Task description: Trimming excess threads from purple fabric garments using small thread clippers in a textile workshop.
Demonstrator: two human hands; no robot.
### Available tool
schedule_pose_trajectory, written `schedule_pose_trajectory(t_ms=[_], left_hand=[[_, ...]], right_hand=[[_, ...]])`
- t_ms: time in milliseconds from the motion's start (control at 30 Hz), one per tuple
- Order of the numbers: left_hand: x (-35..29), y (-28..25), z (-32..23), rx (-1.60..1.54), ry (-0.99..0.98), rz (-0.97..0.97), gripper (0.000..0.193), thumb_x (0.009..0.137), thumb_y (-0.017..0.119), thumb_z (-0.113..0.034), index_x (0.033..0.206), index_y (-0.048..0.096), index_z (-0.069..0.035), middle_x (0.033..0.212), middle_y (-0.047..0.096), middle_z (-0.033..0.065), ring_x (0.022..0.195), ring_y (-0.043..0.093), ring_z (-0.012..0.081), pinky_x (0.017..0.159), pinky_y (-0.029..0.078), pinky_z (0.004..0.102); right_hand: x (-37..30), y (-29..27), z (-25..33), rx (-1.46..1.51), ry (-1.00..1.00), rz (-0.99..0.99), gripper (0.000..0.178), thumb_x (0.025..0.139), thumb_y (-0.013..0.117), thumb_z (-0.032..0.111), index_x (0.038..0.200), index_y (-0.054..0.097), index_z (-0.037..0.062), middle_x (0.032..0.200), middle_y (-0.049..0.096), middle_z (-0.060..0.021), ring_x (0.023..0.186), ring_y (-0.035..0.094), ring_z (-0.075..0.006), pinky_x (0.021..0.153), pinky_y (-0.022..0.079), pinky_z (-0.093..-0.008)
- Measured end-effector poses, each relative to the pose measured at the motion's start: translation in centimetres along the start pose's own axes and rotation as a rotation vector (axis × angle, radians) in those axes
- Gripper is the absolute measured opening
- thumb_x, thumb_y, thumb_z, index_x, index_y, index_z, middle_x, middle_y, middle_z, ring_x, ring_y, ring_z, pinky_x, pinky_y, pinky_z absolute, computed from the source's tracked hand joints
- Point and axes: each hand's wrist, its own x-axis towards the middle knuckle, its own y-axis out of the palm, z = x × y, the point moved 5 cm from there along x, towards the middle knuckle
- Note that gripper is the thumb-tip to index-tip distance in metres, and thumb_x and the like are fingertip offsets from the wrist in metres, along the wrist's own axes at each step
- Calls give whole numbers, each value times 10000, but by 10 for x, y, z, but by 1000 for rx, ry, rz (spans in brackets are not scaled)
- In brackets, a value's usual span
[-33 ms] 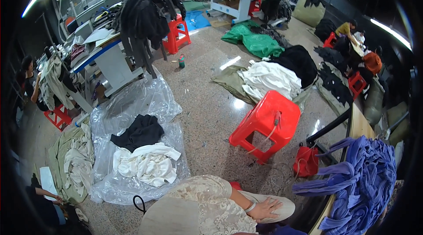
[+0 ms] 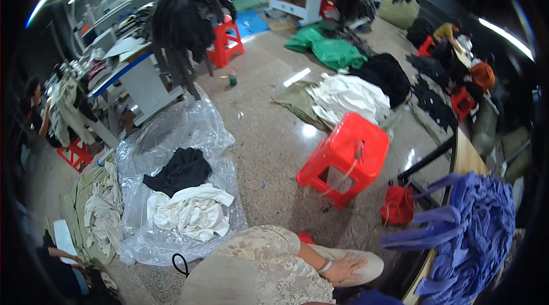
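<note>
My left hand (image 2: 345, 268) lies flat on my leg in pale trousers (image 2: 373, 265), fingers somewhat spread and nothing in them. A light band (image 2: 326, 266) circles that wrist, and a beige lace sleeve (image 2: 274, 259) covers the upper arm. My right hand does not show. Right of the leg, a heap of crumpled purple fabric (image 2: 477, 225) with long strips covers most of a wooden-topped table (image 2: 469, 155). Some strips hang over its near side toward my hand, apart from it.
A red plastic stool (image 2: 363, 139) stands ahead, with a red bag (image 2: 397, 205) by the table leg. Leftward, clear plastic sheeting (image 2: 134, 190) bears white cloth (image 2: 191, 213) and black cloth (image 2: 180, 170). White fabric (image 2: 351, 99) lies farther off. Several people work around the room.
The whole scene has shifted slightly in the picture, and its far part looks more blurred. My left hand keeps its place on the leg.
</note>
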Motion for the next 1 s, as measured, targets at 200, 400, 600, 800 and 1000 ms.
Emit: schedule_pose_trajectory(t_ms=[200, 400, 600, 800, 1000], left_hand=[[-15, -25, 17, 114, -192, 64, 876, 709, 729, -403, 1436, 331, -121, 1475, 117, 369, 1365, 133, 539, 990, 218, 714], [10, -40, 23, 131, -166, -29, 897, 710, 734, -407, 1460, 305, -163, 1480, 71, 361, 1345, 117, 572, 999, 213, 712], [1, -64, 38, 126, -234, -6, 883, 744, 702, -425, 1466, 284, -137, 1485, 42, 362, 1354, 112, 559, 1024, 211, 678], [-9, -75, 39, 149, -238, -32, 918, 734, 719, -412, 1476, 249, -144, 1484, 51, 361, 1339, 149, 559, 1013, 239, 663], [-16, -75, 38, 133, -208, -43, 870, 750, 698, -419, 1472, 270, -191, 1489, 86, 332, 1345, 168, 530, 1013, 256, 651]], right_hand=[[-26, 35, 16, 334, 131, 254, 454, 953, 520, 301, 1243, 532, -48, 1151, 593, -239, 1020, 575, -348, 894, 478, -372], [4, 7, 8, -44, 187, 67, 502, 903, 619, 308, 1161, 545, -116, 1019, 637, -261, 887, 606, -327, 802, 472, -400], [5, -10, 31, -58, 80, -62, 304, 885, 618, 260, 897, 547, -36, 747, 581, -194, 655, 555, -292, 629, 456, -382], [4, -14, 30, -2, 136, -36, 282, 882, 617, 251, 906, 557, -23, 732, 579, -176, 644, 544, -288, 639, 455, -374], [2, -9, 17, -31, 141, 0, 328, 903, 605, 277, 963, 561, -43, 790, 593, -228, 696, 562, -350, 664, 445, -408]])
